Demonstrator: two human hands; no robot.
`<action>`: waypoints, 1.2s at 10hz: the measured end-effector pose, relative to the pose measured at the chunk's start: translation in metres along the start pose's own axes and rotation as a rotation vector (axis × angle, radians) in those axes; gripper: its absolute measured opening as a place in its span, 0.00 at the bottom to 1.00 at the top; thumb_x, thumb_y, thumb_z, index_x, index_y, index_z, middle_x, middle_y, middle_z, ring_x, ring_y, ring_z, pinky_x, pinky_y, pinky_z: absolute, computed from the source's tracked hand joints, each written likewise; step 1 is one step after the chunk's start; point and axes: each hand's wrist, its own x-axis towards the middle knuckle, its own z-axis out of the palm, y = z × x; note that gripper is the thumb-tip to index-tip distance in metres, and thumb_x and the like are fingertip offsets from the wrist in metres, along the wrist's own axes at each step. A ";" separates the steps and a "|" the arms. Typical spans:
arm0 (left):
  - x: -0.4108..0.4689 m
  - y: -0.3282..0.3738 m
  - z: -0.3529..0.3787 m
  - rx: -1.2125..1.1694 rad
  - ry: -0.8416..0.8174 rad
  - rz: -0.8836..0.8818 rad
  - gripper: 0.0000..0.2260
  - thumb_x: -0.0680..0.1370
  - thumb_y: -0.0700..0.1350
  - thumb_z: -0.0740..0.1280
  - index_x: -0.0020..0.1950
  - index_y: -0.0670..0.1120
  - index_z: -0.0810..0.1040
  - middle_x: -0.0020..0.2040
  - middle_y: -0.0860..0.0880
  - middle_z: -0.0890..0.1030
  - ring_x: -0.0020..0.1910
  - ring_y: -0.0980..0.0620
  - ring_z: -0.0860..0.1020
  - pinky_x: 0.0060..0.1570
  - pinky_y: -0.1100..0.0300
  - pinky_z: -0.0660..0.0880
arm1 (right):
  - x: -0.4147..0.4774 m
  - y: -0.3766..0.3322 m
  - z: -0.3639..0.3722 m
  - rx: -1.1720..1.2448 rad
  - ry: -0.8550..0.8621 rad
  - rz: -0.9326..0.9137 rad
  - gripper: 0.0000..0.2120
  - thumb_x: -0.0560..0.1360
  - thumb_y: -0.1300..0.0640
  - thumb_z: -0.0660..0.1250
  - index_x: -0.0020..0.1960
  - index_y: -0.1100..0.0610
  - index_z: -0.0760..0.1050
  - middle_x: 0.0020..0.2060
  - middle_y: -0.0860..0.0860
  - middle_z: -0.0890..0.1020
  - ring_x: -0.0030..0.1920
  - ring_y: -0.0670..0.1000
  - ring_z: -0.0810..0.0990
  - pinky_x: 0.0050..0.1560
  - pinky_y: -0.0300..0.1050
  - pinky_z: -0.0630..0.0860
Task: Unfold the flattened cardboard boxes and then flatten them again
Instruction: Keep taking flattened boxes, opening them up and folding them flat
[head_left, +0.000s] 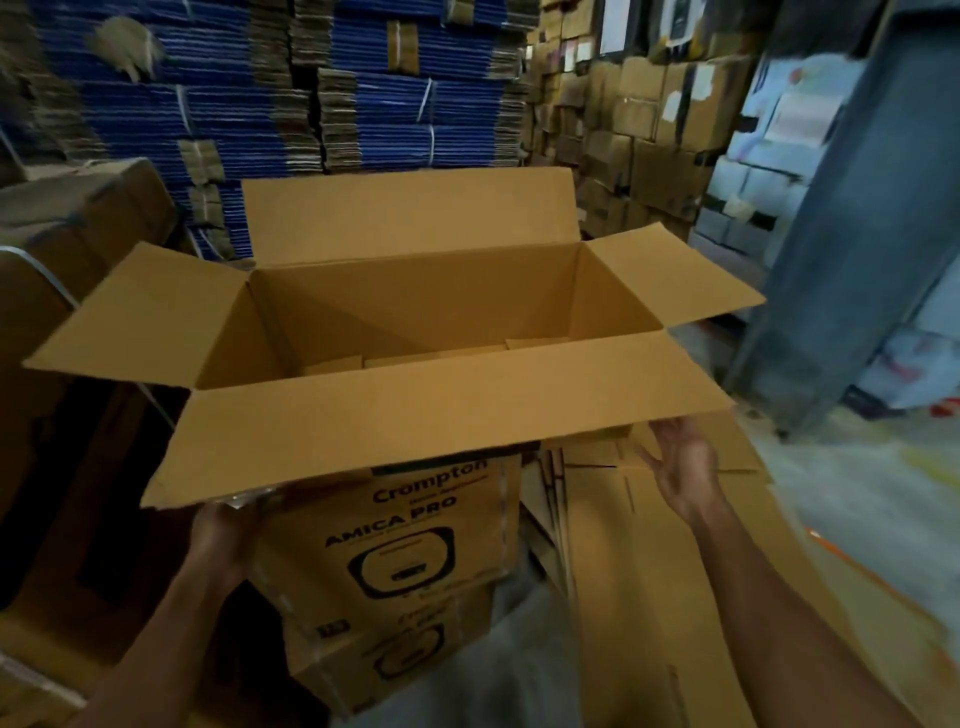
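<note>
Warehouse stacks (389, 104) behind; box (322, 551) reads "Crompton AMICA PRO"; left grip (223, 530) unclear, right grip (680, 467) released.

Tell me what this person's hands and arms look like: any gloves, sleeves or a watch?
Nothing worn that shows. The left hand and right hand have no gloves, and the left forearm and right forearm run bare to the frame's lower edge: no sleeve, watch or bracelet. The picture is slightly blurred, so a thin ring cannot be ruled out.
</note>
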 end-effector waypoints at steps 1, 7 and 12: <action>0.044 -0.032 -0.012 0.145 0.001 -0.067 0.05 0.81 0.38 0.68 0.54 0.38 0.80 0.60 0.37 0.80 0.49 0.40 0.80 0.51 0.48 0.76 | 0.013 0.018 0.005 -0.390 -0.022 0.011 0.20 0.78 0.65 0.65 0.70 0.59 0.74 0.63 0.53 0.81 0.66 0.56 0.77 0.65 0.54 0.73; -0.020 0.102 0.010 -0.171 -0.058 0.396 0.21 0.79 0.38 0.70 0.62 0.51 0.61 0.61 0.52 0.74 0.61 0.53 0.74 0.53 0.57 0.74 | 0.034 -0.069 0.080 -0.500 -0.092 -0.321 0.42 0.62 0.32 0.78 0.72 0.39 0.67 0.66 0.45 0.76 0.66 0.51 0.75 0.66 0.61 0.75; -0.017 0.081 -0.021 0.000 -0.003 0.341 0.45 0.67 0.62 0.78 0.79 0.54 0.62 0.68 0.52 0.75 0.66 0.50 0.74 0.66 0.48 0.71 | 0.037 -0.055 0.113 -0.517 -0.208 -0.187 0.45 0.62 0.29 0.76 0.73 0.48 0.71 0.65 0.47 0.79 0.63 0.51 0.78 0.64 0.54 0.74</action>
